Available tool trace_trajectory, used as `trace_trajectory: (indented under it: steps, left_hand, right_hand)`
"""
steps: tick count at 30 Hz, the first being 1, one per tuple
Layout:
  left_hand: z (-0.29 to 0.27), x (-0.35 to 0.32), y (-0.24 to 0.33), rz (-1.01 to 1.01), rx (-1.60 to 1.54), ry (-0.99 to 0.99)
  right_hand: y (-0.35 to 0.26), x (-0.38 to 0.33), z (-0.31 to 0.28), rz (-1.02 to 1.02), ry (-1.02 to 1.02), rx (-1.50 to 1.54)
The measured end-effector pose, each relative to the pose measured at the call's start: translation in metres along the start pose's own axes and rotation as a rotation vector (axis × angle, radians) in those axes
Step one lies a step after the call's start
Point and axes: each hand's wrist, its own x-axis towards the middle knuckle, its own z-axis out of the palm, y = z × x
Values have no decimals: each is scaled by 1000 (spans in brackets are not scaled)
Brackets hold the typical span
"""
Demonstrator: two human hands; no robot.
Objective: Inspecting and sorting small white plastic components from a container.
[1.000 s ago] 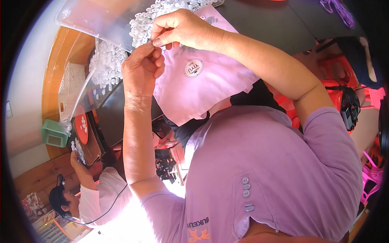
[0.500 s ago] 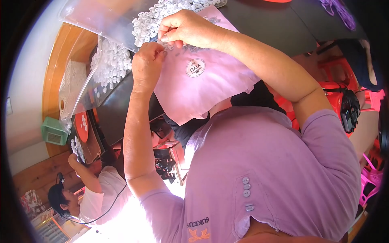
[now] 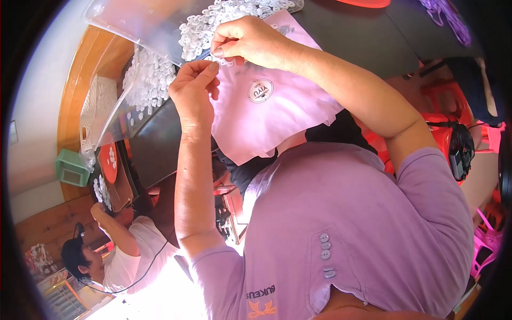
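My left hand [image 3: 193, 90] and my right hand [image 3: 253, 44] nearly meet over the far edge of a pink cloth [image 3: 266, 125] that bears a round white label. Thumb and fingers of each are pinched together. Small white plastic links [image 3: 230, 62] show at and below the fingertips, partly covered by the fingers, so how they join is hidden. Just beyond my hands lies a heap of similar white oval links [image 3: 200, 31]. The cloth spreads from the dark table down over my lap.
A clear plastic bin [image 3: 120, 26] and more white links [image 3: 149, 80] are at the left. Farther left are a green basket [image 3: 73, 168], a red plate [image 3: 109, 162] and a co-worker [image 3: 128, 250] in white. Purple cord [image 3: 448, 20] lies on the table [image 3: 362, 40] at far right.
My left hand has turned slightly, its fingers lifting and spreading more from the palm, with thumb and forefinger still together. My right hand remains almost in place, pinched. The whole view shifts slightly.
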Motion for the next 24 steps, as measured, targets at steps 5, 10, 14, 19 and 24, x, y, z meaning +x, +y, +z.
trace_trajectory:
  steps: [5,10,14,19,24]
  left_hand:
    - [9,-16,-6,-90,-556,40]
    - [18,-21,-17,-56,-635,38]
    - [16,-20,-22,-52,-667,39]
    - [14,-19,-23,-68,-701,93]
    - [14,-20,-23,-61,-679,85]
  right_hand:
    - [-8,-8,10,-37,-62,18]
    - [6,-4,15,-141,-33,-98]
    - [10,-3,16,-75,32,17]
    - [7,-3,13,-148,67,-148]
    - [16,-2,18,-286,61,-340]
